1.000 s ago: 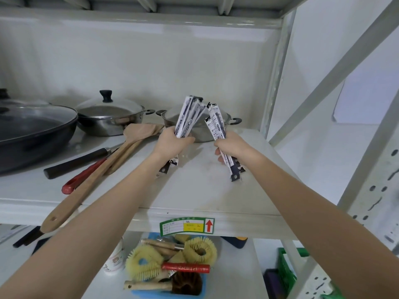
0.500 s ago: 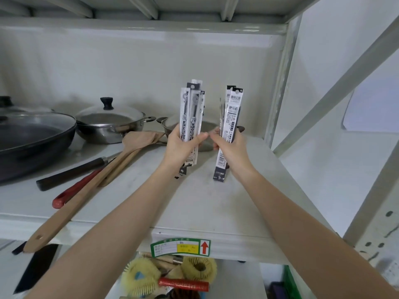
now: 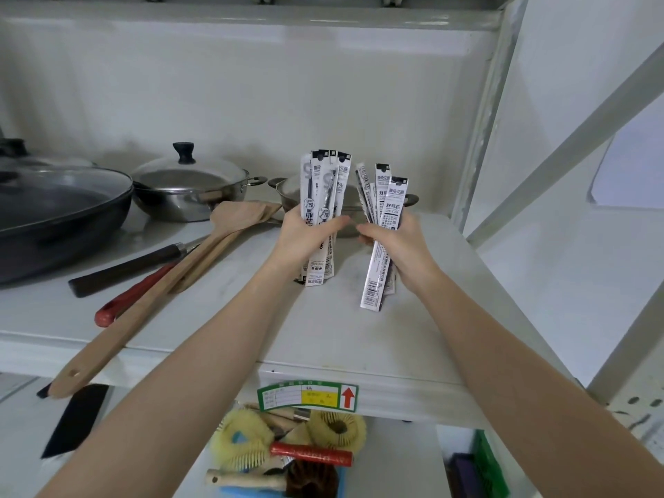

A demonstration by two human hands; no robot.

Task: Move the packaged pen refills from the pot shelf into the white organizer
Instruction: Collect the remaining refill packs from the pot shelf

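Note:
My left hand (image 3: 305, 233) grips a bundle of packaged pen refills (image 3: 323, 185), long white and black sleeves held upright with their lower ends touching the white pot shelf (image 3: 359, 336). My right hand (image 3: 402, 246) grips a second bundle of packaged pen refills (image 3: 386, 195), fanned and slightly tilted, just above the shelf. The two bundles are a small gap apart. The white organizer is not in view.
Behind the hands sits a steel pot (image 3: 287, 190). To the left are a lidded steel pot (image 3: 190, 188), a dark lidded pan (image 3: 54, 213), wooden spatulas (image 3: 201, 253) and a red-handled tool (image 3: 136, 296). Below, a blue bin holds brushes (image 3: 287, 447). A shelf post (image 3: 478, 138) stands right.
Both hands have lowered the bundles toward the shelf. The left bundle's ends now rest on the shelf, and the right bundle has fanned out more.

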